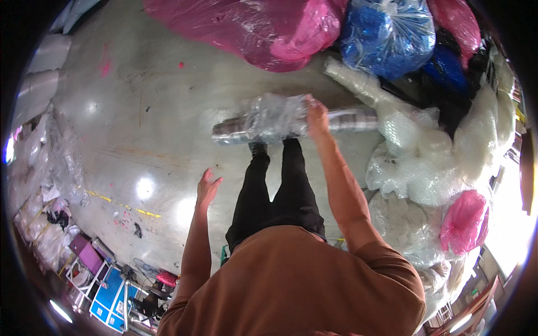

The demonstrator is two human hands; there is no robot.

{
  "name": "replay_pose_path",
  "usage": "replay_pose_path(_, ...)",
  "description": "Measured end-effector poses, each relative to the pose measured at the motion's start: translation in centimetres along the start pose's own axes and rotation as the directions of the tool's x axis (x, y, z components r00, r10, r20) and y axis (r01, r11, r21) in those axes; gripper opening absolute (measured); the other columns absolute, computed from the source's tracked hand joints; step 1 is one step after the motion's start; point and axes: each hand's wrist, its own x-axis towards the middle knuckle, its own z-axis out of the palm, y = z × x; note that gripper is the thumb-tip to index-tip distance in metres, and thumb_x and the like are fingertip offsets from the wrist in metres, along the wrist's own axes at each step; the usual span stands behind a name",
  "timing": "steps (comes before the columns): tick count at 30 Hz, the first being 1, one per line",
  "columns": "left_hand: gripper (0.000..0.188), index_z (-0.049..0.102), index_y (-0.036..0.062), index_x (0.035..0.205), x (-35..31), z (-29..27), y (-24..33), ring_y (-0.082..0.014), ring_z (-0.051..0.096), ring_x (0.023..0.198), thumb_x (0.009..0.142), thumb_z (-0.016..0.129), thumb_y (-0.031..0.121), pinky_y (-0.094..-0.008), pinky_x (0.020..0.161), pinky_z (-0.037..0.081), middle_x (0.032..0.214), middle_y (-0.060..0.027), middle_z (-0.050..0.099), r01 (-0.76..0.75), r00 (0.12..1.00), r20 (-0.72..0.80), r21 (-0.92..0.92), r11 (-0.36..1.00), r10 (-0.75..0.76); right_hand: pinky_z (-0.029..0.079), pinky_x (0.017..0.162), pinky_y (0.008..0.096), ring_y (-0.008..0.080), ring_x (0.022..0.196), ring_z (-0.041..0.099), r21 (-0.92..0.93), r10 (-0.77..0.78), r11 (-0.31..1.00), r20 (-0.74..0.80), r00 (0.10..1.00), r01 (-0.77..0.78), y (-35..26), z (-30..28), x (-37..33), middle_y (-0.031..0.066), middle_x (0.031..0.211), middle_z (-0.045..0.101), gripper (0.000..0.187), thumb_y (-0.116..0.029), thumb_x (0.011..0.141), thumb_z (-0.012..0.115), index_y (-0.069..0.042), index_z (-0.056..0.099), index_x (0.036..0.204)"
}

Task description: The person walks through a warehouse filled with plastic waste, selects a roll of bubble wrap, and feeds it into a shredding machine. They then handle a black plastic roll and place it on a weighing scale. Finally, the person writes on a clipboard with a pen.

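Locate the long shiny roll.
In the head view, the roll stretches crosswise above centre, at the right hand, just left of the bubble wrap.

A smooth grey floor point(140, 112), glossy where light reflects, spreads across the view. At the top lies a large, bulging bag of translucent pink plastic point(252, 25), beside a gathered clear plastic bag showing blue inside point(386, 42). Crumpled whitish bubble wrap point(412, 173) is heaped at the right. A worn yellow stripe point(126, 206) marks the lower left, near a small dark scrap point(138, 230). Crumpled clear plastic film point(59, 148) lies farther left, its contents hard to make out.
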Motion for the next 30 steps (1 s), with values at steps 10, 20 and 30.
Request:
replay_pose_path(10, 0.091, 0.032, 0.0049, 0.15, 9.1, 13.7, 24.4, -0.0316, 0.041, 0.136, 0.077, 0.078, 0.036, -0.0428, 0.113, 0.033, 0.142, -0.0174, 0.049, -0.741, 0.604, 0.12, -0.28, 0.611, 0.788, 0.05, 0.074, 0.0356, 0.0197, 0.079, 0.063, -0.923, 0.305, 0.385, 0.143, 0.942, 0.015, -6.4, 11.8, -12.0, 0.013, 0.085, 0.067, 0.027, -0.012, 0.093, 0.052, 0.002, 0.067, 0.11)
replay_pose_path(20, 0.067, 0.042, 0.006, 0.137, 3.8, 11.7, 23.2, -0.0292, 0.048, 0.123, 0.082, 0.07, 0.035, -0.0421, 0.103, 0.039, 0.129, -0.0143, 0.056, -0.216, 0.844, 0.032, -0.893, 0.394, 0.536, 0.047, 0.075, 0.0402, 0.0294, 0.078, 0.061, -0.833, 0.44, 0.435, 0.528, 0.727, 0.341, -3.0, 17.9, -15.9, 0.0206, 0.083, 0.062, 0.019, -0.003, 0.084, 0.053, 0.003, 0.063, 0.099)
replay_pose_path(30, 0.046, 0.053, 0.007, 0.124, -5.7, -4.8, 10.4, -0.0268, 0.055, 0.109, 0.088, 0.062, 0.034, -0.0414, 0.093, 0.044, 0.117, -0.0112, 0.062, -0.367, 0.867, -0.433, -0.89, -0.27, 0.247, 0.047, 0.075, 0.0369, 0.0237, 0.079, 0.06, -0.731, 0.61, 0.496, 0.677, 0.411, 0.469, 6.8, 28.2, -27.7, 0.0158, 0.084, 0.063, 0.02, -0.018, 0.096, 0.062, 0.001, 0.059, 0.1)
